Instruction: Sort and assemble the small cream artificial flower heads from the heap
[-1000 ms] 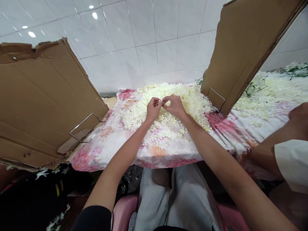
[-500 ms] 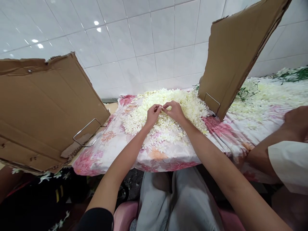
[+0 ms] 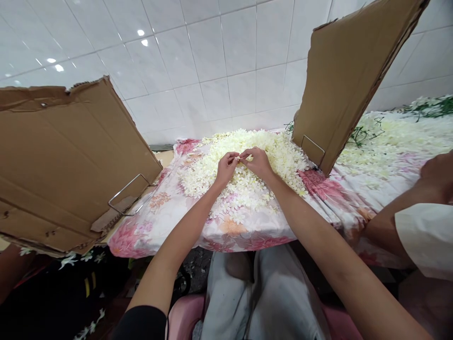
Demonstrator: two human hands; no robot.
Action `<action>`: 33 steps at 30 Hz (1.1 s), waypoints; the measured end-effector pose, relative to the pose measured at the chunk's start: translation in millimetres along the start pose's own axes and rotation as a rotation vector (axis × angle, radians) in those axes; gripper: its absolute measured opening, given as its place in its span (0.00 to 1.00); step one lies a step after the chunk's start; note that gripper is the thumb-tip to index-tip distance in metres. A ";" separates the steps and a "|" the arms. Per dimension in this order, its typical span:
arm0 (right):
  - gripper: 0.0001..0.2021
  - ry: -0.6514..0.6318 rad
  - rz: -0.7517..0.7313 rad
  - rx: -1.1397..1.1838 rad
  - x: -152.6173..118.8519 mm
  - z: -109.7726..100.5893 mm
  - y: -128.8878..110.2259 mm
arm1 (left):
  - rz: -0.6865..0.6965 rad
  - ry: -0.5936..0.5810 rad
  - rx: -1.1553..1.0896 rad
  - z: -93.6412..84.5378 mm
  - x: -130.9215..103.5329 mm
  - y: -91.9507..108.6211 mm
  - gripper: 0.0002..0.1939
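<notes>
A heap of small white and pale yellow flowers (image 3: 247, 184) is spread over a floral cloth (image 3: 170, 212) on the table. Above the middle of the heap, my left hand (image 3: 227, 166) and my right hand (image 3: 256, 161) meet fingertip to fingertip. Both are closed in a pinch. Something small and pale, which looks like a flower, shows between the fingertips; its details are too small to make out.
Cardboard panels in wire stands rise on the left (image 3: 78, 165) and right (image 3: 339, 80). Behind is a white tiled wall (image 3: 212, 56). At right, a co-worker's arm (image 3: 399, 222) rests near more flowers (image 3: 392, 146). Another person is partly visible at lower left.
Almost nothing differs. My hands stay together over the heap with only slight finger movement, and the view has shifted very slightly.
</notes>
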State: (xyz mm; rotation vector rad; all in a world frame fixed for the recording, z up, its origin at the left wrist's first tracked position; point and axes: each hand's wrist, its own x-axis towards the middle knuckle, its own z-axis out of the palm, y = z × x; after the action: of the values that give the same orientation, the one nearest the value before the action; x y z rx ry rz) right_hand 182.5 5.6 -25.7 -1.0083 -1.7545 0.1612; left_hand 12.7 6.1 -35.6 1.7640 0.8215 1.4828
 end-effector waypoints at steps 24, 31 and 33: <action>0.03 -0.005 0.004 -0.009 0.3 1.4 5.9 | -0.054 -0.049 -0.054 -3.2 1.7 5.0 0.24; 0.03 -0.012 0.007 0.012 -0.3 1.1 7.4 | -0.077 -0.063 -0.075 -8.3 4.4 2.3 0.26; 0.03 -0.007 0.013 0.028 0.1 1.6 8.5 | -0.083 -0.073 -0.067 -8.5 3.1 1.4 0.27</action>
State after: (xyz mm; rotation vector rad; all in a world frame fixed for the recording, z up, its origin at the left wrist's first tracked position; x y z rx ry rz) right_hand 185.8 11.7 -31.0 -1.0000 -1.7481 0.1972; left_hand 4.8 8.7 -31.7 1.7032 0.7892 1.3682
